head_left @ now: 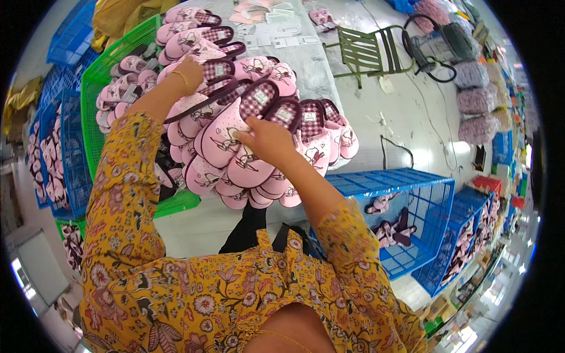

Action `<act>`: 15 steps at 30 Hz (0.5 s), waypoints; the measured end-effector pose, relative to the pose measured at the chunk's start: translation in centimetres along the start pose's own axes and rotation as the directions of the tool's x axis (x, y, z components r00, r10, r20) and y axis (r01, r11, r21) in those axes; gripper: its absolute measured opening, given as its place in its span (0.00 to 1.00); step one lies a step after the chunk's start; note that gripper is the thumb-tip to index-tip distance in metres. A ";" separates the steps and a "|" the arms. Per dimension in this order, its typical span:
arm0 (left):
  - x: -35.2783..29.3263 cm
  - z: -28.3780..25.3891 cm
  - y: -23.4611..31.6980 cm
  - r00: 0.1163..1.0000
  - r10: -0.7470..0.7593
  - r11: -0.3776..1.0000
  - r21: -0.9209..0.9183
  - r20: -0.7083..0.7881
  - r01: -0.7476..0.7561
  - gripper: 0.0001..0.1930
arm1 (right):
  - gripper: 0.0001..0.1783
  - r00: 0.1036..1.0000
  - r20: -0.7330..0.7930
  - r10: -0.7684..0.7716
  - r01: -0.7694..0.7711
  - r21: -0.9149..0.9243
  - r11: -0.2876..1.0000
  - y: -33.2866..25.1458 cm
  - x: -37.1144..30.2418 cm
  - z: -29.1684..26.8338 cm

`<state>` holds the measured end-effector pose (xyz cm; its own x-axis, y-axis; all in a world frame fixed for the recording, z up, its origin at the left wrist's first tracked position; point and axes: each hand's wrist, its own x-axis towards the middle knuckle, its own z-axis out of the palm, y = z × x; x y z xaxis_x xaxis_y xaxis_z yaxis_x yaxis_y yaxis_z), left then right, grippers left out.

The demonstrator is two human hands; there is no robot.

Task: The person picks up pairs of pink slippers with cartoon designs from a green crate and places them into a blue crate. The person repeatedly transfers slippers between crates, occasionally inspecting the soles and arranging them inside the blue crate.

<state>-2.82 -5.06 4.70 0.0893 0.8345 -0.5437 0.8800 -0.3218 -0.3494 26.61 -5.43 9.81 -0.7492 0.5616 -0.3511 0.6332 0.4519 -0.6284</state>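
Observation:
Pink cloth slippers with dark plum trim, checked insoles and a printed cartoon figure lie heaped on the table's near end. My right hand (266, 140) is closed on a pink slipper (226, 132) at the front of the heap, thumb on its upper; the other fingers are mostly hidden. Farther left, my left hand (187, 76) reaches over the heap, fingers curled at another pink slipper (203, 50). Its fingertips are partly hidden. Several more slippers (329, 138) stand in a row to the right of my right hand, insoles up.
A green crate (88, 112) holding slippers stands to the left, with blue crates (70, 159) beyond it. On the right is a blue crate (406, 176) with a few slippers inside. Paper labels (271, 29) lie on the table (315, 65). A green slatted chair (365, 53) stands beyond.

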 end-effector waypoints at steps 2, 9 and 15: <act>-0.7 -0.8 -0.5 0.979 0.037 0.972 -0.220 -0.198 -0.081 0.10 | 0.28 0.999 -0.030 0.030 -0.030 0.004 1.000 1.0 1.3 1.6; -4.6 -3.8 2.8 0.693 -0.236 0.783 -0.556 -0.681 -0.279 0.21 | 0.35 0.888 -0.428 -0.168 0.100 -0.177 0.979 1.2 -3.4 0.9; -11.7 -6.2 9.2 0.694 -0.336 0.763 -0.616 -0.637 -0.196 0.16 | 0.29 0.586 -0.799 0.136 -0.063 0.123 0.990 15.1 -15.7 3.0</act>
<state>7.12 -15.04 12.62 0.0638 0.9719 0.2266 0.9412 -0.1341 0.3101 47.40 -9.51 3.76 -0.1980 0.9443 0.2628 0.6504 0.3271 -0.6856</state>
